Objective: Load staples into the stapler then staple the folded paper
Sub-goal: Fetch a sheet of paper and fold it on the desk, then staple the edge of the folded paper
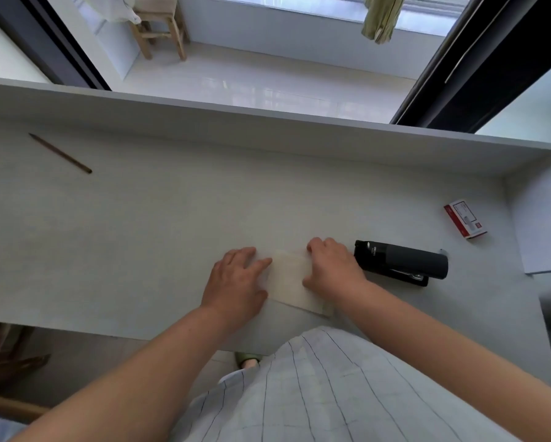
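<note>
pencil [60, 153]: far out past my left hand, up and left on the desk [140, 218], lying at a slant, nothing touching it.
left hand [236, 280]: flat, palm down, fingers spread, pressing on the left edge of the paper; not gripping anything that I can see.
paper [291, 282]: folded, lies flat between my two hands, near the desk's front edge; both hands rest on it.
right hand [333, 267]: palm down on the right edge of the paper, fingers curled under a bit; can't tell if it pinches the paper or just presses.
stapler [401, 261]: dark, closed, lying just right of my right hand, its near end almost at my knuckles; touching or not, can't tell.
staple box [465, 218]: red and white, further right and past the stapler, well apart from both hands.
sheet [542, 224]: white, at the far right of the desk, beyond the box.
</note>
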